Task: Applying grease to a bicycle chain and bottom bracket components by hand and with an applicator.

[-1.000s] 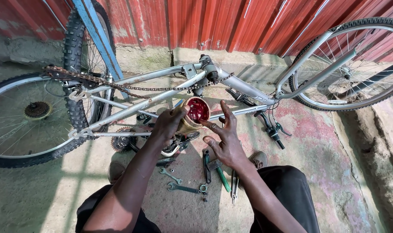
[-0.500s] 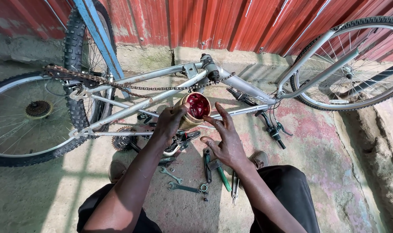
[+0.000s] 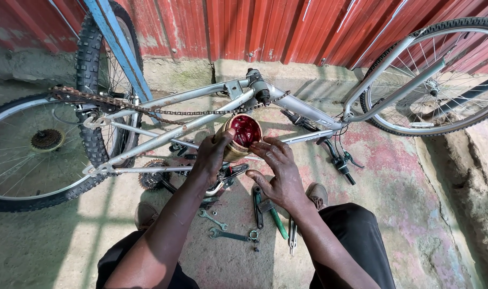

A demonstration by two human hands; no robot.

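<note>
Here we hold a small round tin of red grease [image 3: 244,135] just above centre, in front of the upturned silver bicycle frame [image 3: 201,120]. Our left hand [image 3: 212,158] wraps the tin's side from 8 o'clock, grip closed firmly around it. Our right hand [image 3: 278,174] sits at the tin's 4 o'clock, fingers loosely spread, fingertips [image 3: 261,145] touching the rim and holding nothing. To do this well, we judge, keep the tin tilted toward us and steady, and take grease with one fingertip only. The loose chain [image 3: 147,108] runs at 10 o'clock; spanners [image 3: 228,234] and pliers [image 3: 273,217] lie on the floor at 6 o'clock.
</note>
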